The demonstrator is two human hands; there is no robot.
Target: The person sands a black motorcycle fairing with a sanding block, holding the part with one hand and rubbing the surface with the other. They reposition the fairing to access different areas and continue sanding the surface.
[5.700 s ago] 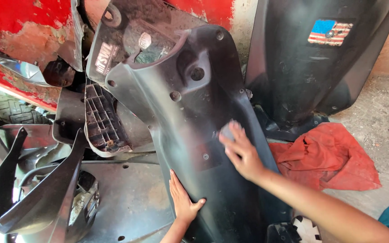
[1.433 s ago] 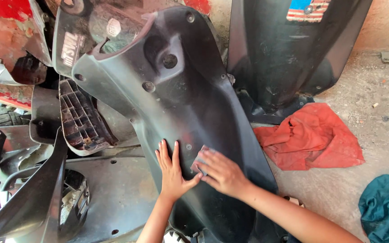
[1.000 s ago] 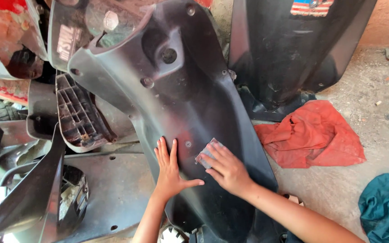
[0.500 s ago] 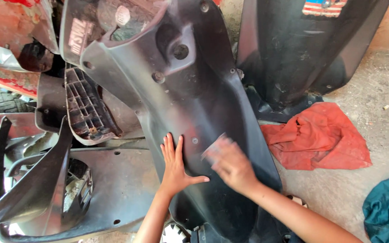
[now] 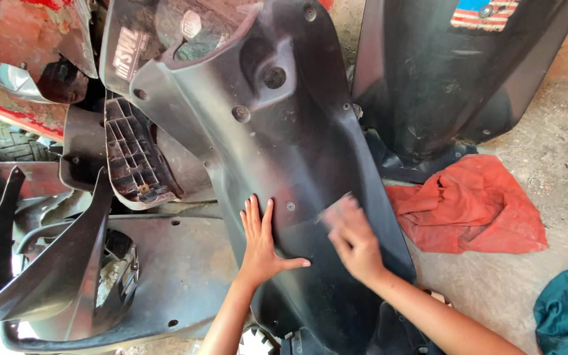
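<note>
left hand [image 5: 262, 244] flat on the black scooter panel [image 5: 284, 151]; right hand [image 5: 356, 244] pinching a sanding pad [image 5: 335, 209]; panel's dull lower down, looks partway done

Large black plastic scooter panel [image 5: 284, 164]: dull, dusty, scuffed, with round bolt holes near its upper end. It stands tilted, leaning lengthwise against the red bodywork [image 5: 14, 72]. A small grey sanding pad [image 5: 334, 209], blurred, lies pressed flat on the panel's lower middle surface.

The right hand [image 5: 356, 246] has slid its sanding pad [image 5: 334, 209] slightly down the black panel [image 5: 284, 151].
</note>
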